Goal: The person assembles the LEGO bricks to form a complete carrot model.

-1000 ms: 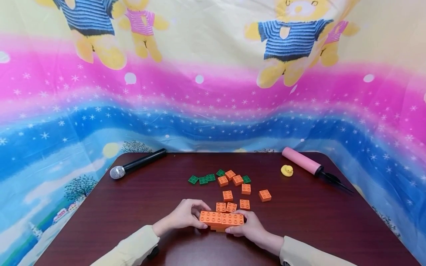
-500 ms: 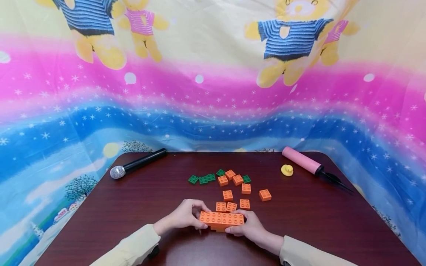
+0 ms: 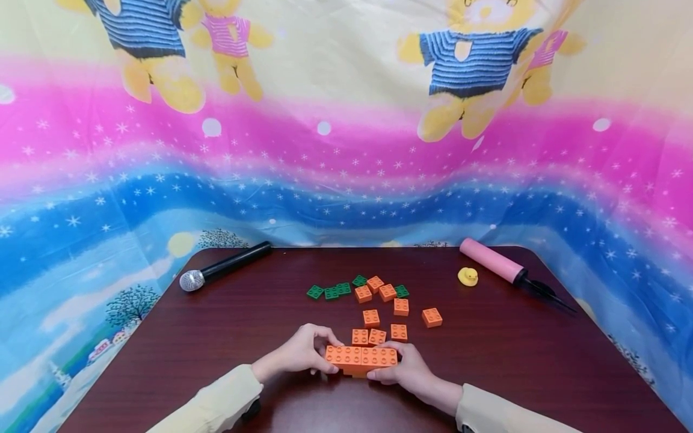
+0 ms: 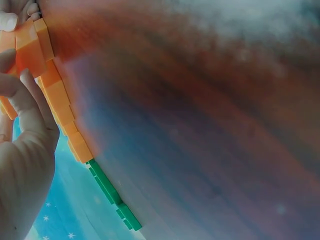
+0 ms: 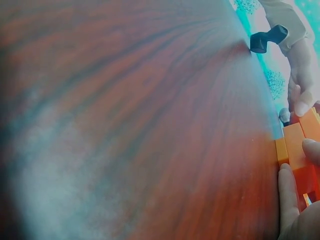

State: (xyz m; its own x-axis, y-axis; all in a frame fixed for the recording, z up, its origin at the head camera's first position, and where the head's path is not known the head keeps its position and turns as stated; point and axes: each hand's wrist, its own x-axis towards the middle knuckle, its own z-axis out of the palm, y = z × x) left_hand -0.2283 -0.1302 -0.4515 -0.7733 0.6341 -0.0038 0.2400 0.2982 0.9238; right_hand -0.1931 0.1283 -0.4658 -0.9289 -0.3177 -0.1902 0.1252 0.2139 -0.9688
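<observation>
In the head view a stack of orange toy building bricks sits low near the front of the table. Two long bricks lie end to end on top, over a narrower lower layer. At the stack's left end my left hand holds it between thumb and fingers. My right hand grips the right end, thumb along the near side. Behind the stack are several loose square orange bricks. The right wrist view shows the stack at its right edge, partly cut off. Far-side fingertips are hidden in the head view.
Several small green bricks lie farther back among the orange ones. A microphone rests at the back left. A yellow rubber duck and a pink hand pump are at the back right. A printed cloth hangs behind the table.
</observation>
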